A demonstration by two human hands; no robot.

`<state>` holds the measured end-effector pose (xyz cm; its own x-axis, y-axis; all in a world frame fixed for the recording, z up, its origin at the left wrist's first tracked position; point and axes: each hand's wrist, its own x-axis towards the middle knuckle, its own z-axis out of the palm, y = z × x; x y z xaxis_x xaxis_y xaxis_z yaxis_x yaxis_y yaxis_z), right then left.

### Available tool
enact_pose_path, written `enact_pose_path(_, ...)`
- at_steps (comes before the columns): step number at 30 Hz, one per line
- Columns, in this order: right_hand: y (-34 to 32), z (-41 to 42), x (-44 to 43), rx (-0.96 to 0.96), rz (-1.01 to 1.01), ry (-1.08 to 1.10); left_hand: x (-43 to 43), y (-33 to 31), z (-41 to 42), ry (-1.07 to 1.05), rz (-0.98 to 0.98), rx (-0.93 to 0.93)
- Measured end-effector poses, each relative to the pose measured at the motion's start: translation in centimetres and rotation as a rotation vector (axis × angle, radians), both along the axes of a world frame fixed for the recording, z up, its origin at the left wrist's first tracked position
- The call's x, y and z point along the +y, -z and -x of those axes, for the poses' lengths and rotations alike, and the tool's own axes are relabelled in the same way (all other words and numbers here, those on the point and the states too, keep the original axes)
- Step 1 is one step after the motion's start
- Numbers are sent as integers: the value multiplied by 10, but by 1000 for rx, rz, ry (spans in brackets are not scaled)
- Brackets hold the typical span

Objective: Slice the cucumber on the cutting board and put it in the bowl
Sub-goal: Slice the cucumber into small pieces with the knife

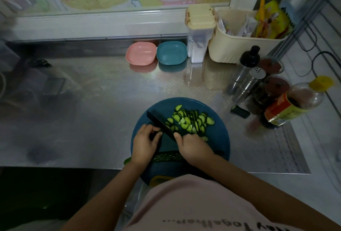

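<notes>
Steel counter, round blue board

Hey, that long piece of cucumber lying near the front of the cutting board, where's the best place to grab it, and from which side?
Probably the middle of the long cucumber piece, pinched from above across its narrow width. It lies flat and crosswise on the cutting board, so its long sides are open to the fingers. The left hand and the right hand, which holds the knife, cover its ends.
</notes>
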<state>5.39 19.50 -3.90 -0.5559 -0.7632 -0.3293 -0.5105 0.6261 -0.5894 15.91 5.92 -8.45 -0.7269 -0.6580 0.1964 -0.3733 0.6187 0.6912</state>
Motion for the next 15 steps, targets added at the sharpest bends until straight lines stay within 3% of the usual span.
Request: enact_pose_path(15, -8, 5, 11, -95, 19, 29, -2, 3, 1, -38, -46, 24)
